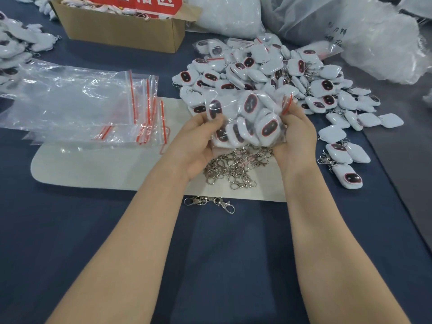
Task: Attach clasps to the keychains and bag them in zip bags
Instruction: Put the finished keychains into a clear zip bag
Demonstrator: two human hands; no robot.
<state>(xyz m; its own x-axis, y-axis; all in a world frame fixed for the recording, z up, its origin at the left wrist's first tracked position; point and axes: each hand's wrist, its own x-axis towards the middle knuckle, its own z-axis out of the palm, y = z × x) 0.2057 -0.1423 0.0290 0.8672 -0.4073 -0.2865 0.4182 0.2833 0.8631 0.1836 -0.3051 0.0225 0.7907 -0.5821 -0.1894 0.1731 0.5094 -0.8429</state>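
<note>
bagging step: the left hand (198, 141) grips and the right hand (297, 139) pinches a zip bag (243, 101) full of keychains (268, 128) above the loose clasps (233, 169) on the worktop (210, 253); next, likely pressing its red seal closed.

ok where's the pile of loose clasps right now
In the head view the pile of loose clasps lies mid-frame on the pale mat, just beneath the filled zip bag held between the left hand and right hand.
</note>
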